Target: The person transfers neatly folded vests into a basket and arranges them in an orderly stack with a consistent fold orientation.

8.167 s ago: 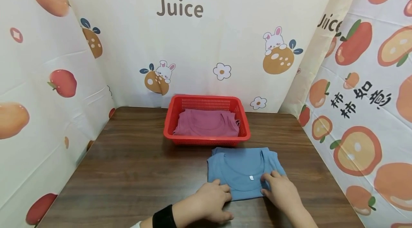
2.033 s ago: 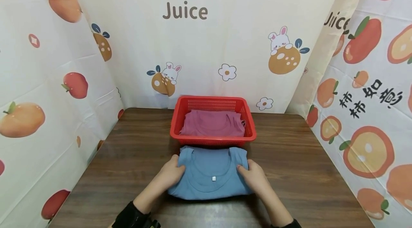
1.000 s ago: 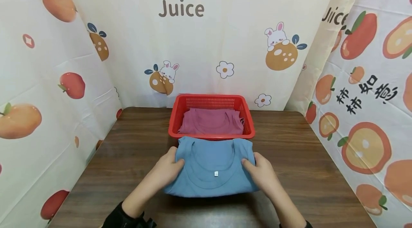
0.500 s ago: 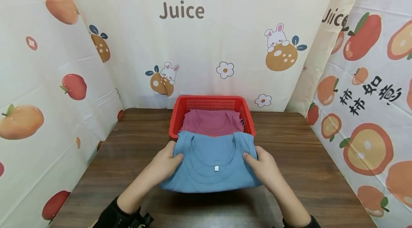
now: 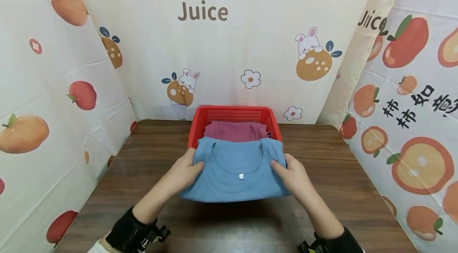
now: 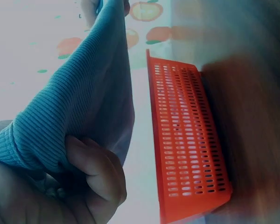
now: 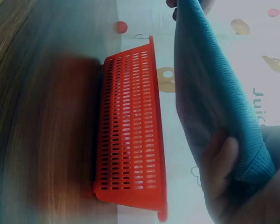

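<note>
A folded blue shirt [image 5: 232,169] with a round neckline and a small white label hangs above the table, its far edge overlapping the front of a red basket [image 5: 234,111]. My left hand [image 5: 184,169] grips its left side, thumb on top and fingers curled underneath. On the opposite side my right hand [image 5: 295,175] holds it the same way. Both wrist views show a gap between the shirt and the basket's perforated wall [image 6: 186,135]. Inside the basket lies a folded pink shirt [image 5: 236,130], partly covered by the blue one in the head view.
The basket stands near the back of a brown wooden table [image 5: 150,157]. Behind it and along both sides hang fruit-printed curtains [image 5: 229,46]. Black bands [image 5: 132,231] with small devices are on both wrists.
Earlier the blue shirt lay on the table at the right, under both hands. It has since been shifted left, gripped at both sides, lifted and carried forward toward the basket.
</note>
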A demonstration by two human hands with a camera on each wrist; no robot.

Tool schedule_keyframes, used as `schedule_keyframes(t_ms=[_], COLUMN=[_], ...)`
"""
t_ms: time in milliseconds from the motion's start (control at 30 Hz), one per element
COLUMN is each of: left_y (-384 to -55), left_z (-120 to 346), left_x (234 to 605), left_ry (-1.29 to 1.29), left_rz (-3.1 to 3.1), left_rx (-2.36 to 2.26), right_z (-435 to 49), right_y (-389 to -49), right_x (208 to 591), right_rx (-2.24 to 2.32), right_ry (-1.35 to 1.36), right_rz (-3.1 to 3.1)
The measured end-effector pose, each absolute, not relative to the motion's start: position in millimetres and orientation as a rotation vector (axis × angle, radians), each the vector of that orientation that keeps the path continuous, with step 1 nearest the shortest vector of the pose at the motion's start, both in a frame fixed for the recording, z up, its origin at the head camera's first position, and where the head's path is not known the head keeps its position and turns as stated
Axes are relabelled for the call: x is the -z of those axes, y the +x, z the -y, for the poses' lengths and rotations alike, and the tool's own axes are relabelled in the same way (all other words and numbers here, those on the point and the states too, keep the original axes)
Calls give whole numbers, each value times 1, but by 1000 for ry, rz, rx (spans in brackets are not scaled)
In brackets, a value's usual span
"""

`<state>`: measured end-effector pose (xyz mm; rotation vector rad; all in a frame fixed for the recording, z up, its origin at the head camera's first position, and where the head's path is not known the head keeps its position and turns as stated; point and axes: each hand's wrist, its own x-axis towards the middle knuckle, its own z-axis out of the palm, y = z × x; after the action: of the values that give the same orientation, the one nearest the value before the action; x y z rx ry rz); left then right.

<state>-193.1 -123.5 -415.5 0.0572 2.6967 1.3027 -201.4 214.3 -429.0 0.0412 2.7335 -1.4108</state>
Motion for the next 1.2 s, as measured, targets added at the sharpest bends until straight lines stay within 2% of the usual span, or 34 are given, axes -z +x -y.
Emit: schedule_keyframes(t_ms=[467,1200], left_y=[-220,-258], left_z=[128,129], left_x=[429,427], left_ry=[161,221], left_rz=[-2724,-2718], left_rx=[-1309,-1307], right_z=[-215,-219], right_y=[-223,-265], right_x=[439,443], right_rx=[1458,1454], right_ry=[14,-32], right_rz=[-2721,-2742])
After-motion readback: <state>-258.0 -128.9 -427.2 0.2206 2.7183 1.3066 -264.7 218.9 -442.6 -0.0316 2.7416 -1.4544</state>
